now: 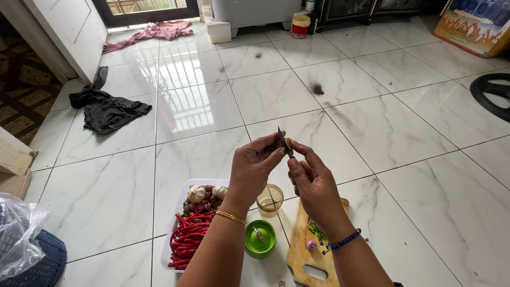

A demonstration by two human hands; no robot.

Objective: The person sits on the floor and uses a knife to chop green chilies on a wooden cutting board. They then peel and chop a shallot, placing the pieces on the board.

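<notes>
Above chopping board, hands pinching small dark-bladed knife

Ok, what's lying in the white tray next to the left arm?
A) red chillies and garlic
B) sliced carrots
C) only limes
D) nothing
A: the white tray holds a heap of long red chillies with garlic bulbs at its far end, just left of the left hand.

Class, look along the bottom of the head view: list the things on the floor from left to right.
Plastic bag → white tray of red chillies and garlic → green lid → wooden cutting board.
</notes>
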